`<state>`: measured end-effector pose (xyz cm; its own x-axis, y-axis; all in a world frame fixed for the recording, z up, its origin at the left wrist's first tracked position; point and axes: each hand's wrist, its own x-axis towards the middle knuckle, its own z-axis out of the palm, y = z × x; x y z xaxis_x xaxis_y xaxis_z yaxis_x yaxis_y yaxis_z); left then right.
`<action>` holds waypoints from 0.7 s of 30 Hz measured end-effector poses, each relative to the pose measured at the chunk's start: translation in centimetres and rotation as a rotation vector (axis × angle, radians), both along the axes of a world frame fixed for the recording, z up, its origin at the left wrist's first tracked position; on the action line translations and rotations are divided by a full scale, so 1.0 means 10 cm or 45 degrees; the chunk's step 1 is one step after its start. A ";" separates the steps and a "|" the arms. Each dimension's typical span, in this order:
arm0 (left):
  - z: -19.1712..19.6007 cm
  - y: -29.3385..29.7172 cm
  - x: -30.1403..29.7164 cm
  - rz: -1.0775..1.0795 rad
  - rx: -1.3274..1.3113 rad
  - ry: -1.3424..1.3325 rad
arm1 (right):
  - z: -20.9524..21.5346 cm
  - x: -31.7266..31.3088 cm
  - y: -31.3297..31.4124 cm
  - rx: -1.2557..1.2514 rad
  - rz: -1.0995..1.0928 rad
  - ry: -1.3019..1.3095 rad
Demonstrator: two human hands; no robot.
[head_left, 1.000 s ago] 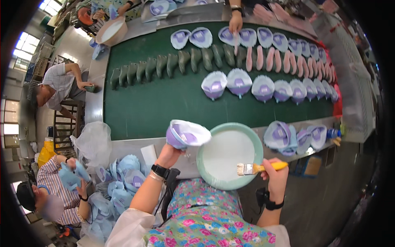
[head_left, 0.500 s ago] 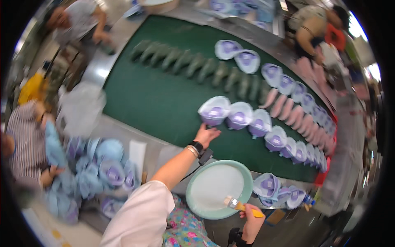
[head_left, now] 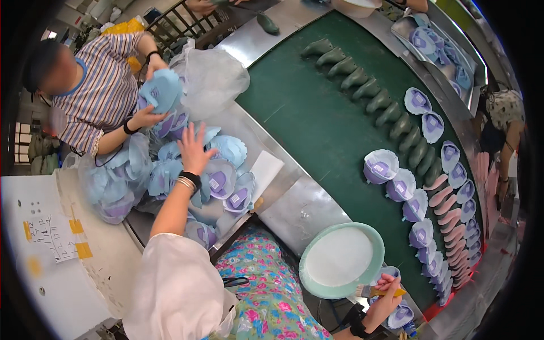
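My left hand (head_left: 194, 148) reaches out with fingers spread over a heap of light blue and purple shoe uppers (head_left: 229, 148); it holds nothing. In my right hand (head_left: 388, 297) is a paintbrush (head_left: 369, 291) with a yellow handle, gripped beside the near rim of a pale green basin (head_left: 378, 249). White liquid (head_left: 340, 258) fills the basin. The brush's bristles point left, close to the rim; whether they touch it I cannot tell. A few more uppers (head_left: 400, 316) lie below and right of my right hand, partly covered by it.
A green conveyor belt (head_left: 300, 124) carries rows of dark green shoe lasts (head_left: 365, 88), pink insole-like pieces (head_left: 447, 207) and purple-blue uppers (head_left: 401, 184). At left, a co-worker in a striped shirt (head_left: 105, 68) holds a blue upper (head_left: 164, 90). A clear plastic bag (head_left: 212, 82) lies beside the belt.
My view has turned left. My left hand has moved from the uppers on the belt to the heap at left. The paintbrush stays in my right hand, now nearer the basin's rim.
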<state>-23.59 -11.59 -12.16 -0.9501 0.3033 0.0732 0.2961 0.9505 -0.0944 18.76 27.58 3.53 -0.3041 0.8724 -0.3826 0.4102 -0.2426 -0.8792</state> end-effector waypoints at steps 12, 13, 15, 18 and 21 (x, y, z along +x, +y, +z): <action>-0.24 -0.35 1.43 -0.761 0.313 -0.710 | 0.03 -0.27 -0.28 -0.001 0.117 0.071; -0.46 -0.36 1.40 -0.814 0.260 -0.712 | 0.06 -0.31 -0.31 0.013 0.163 0.078; -0.56 -0.15 1.20 -0.950 0.260 -0.709 | 0.14 -0.42 -0.36 0.057 0.203 0.030; -0.54 0.35 0.89 -0.867 0.382 -0.729 | 0.20 -0.51 -0.45 0.027 0.254 0.004; -0.27 1.11 0.65 -0.984 0.570 -0.788 | 0.25 -0.70 -0.57 0.237 0.481 -0.097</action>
<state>-17.06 -0.52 -14.82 -0.4239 0.9002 -0.1001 0.7064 0.3977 0.5855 11.75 21.90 6.03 -0.5923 0.7617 -0.2627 0.5053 0.0973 -0.8574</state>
